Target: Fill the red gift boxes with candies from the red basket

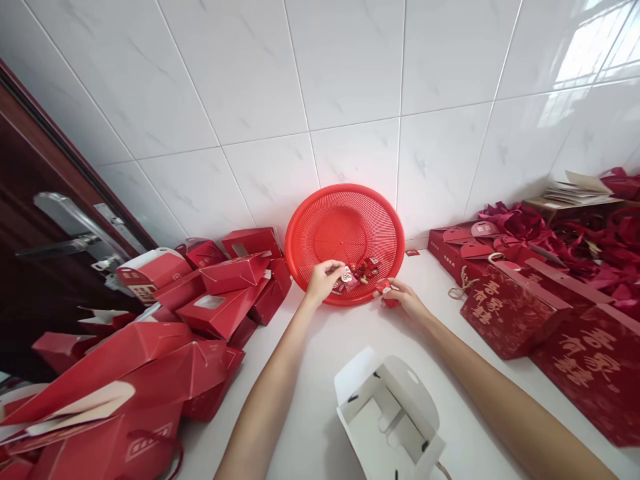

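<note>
A red plastic basket [345, 193] leans tilted against the wall, with a small heap of wrapped candies [367, 268] in its lower part. Over the heap, my left hand [323, 281] is closed in a pinch on a small candy [346, 274] in a white-and-red wrapper. At the basket's lower right rim, my right hand [407, 298] grips red wrapped candies [383, 287] between thumb and fingers. Nearer to me, between my forearms, stands an opened box [390, 407], its white inside facing up. I see no candy in the visible part of it.
Folded red gift boxes [220, 307] are piled on the left, beside a dark door with a metal handle [75, 227]. On the right stand red boxes with gold lettering [515, 307], crimson ribbons [525, 227] and a stack of cards [580, 189]. The tiled wall [350, 80] bounds the back.
</note>
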A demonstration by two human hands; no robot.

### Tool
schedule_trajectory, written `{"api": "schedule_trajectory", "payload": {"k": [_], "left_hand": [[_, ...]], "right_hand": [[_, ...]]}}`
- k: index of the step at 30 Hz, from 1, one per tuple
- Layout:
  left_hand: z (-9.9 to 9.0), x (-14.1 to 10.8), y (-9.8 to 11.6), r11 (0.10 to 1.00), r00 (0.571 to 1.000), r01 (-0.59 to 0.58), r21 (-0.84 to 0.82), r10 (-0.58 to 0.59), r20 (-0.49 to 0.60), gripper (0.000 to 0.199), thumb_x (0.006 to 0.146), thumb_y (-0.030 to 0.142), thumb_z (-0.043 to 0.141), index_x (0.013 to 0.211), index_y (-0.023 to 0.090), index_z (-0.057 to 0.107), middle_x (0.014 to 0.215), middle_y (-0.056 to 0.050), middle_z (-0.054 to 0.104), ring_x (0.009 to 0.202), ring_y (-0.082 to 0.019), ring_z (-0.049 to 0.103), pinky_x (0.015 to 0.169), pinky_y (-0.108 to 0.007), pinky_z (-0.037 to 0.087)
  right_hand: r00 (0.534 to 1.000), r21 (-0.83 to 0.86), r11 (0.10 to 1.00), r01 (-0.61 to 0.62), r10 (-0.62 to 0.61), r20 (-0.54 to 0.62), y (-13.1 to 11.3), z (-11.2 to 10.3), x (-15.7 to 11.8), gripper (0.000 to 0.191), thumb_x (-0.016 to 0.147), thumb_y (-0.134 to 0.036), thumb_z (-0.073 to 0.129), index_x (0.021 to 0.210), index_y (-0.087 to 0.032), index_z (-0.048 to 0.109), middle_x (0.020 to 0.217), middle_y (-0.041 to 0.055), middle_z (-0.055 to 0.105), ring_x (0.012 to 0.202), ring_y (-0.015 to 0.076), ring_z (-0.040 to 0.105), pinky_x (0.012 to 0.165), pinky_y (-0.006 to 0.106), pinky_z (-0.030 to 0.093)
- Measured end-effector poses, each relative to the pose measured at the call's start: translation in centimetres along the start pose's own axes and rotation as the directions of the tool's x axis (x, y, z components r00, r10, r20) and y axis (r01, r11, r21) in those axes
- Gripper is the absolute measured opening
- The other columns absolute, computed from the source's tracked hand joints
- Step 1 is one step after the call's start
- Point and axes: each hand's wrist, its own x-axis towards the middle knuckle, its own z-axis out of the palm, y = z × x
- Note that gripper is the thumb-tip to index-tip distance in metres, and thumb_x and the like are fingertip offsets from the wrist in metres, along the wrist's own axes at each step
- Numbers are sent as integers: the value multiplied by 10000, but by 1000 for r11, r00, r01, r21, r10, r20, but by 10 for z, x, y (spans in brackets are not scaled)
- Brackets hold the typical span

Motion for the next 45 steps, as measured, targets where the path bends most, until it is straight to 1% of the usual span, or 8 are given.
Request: {"api": "schedule_trajectory", "payload": {"k": [8,16,19,24,27,32,38,45], "left_hand": [[8,-6,6,993,992,62,-95,-51,112,275,722,323,742,941,159,709,802,-28,693,725,-160,662,644,-265,545],[17,-11,10,998,986,38,-52,-29,166,259,729,186,714,985,150,718,798,-16,678,769,-147,660,732,-269,561],[13,-10,9,1000,993,21,11,-22,115,220,737,155,705,955,159,731,847,-36,717,809,-168,673,783,-305,572],[-14,1,2,990,991,34,136,-15,-137,189,777,139,680,959,172,719,976,-72,735,941,-209,664,974,-402,518],[-26,5,-3,986,983,70,149,-42,-181,203,797,156,655,993,156,709,973,-82,720,931,-212,671,932,-396,539],[-8,-3,2,993,995,69,91,-76,70,281,818,189,656,1092,142,697,925,-65,720,793,-171,691,760,-321,582],[22,-17,12,996,924,31,85,-61,377,213,754,134,737,966,149,754,862,-56,758,822,-191,724,791,-316,590],[-7,-3,3,964,995,-16,266,-12,103,285,796,34,579,994,171,731,1089,-92,744,1043,-221,694,1011,-405,529]], "right_hand": [[999,63,997,-35,33,39,-7,12,-4,344,569,-231,789,883,-224,649,853,13,732,605,115,573,630,286,482],[996,44,998,-47,43,72,-4,23,-8,302,577,-272,841,782,-204,630,575,-43,580,541,104,504,556,255,394],[996,35,998,-54,51,77,0,24,-9,304,600,-297,839,806,-205,637,640,-18,647,540,109,515,555,262,398],[995,31,997,-72,70,65,12,22,-9,263,613,-282,825,756,-196,621,779,40,730,531,112,540,533,271,403],[995,43,995,-86,83,57,16,22,-8,246,620,-269,826,745,-187,630,763,45,728,517,108,543,512,261,406],[993,95,989,-114,111,29,16,22,-7,296,644,-343,858,796,-191,655,818,52,734,613,145,637,546,273,509],[990,137,981,-139,136,32,15,18,-7,362,568,-279,929,817,-192,681,884,48,733,762,184,714,621,285,594],[989,149,980,-135,125,74,18,15,-6,324,570,-215,919,771,-176,669,769,27,698,700,180,715,617,282,603]]}}
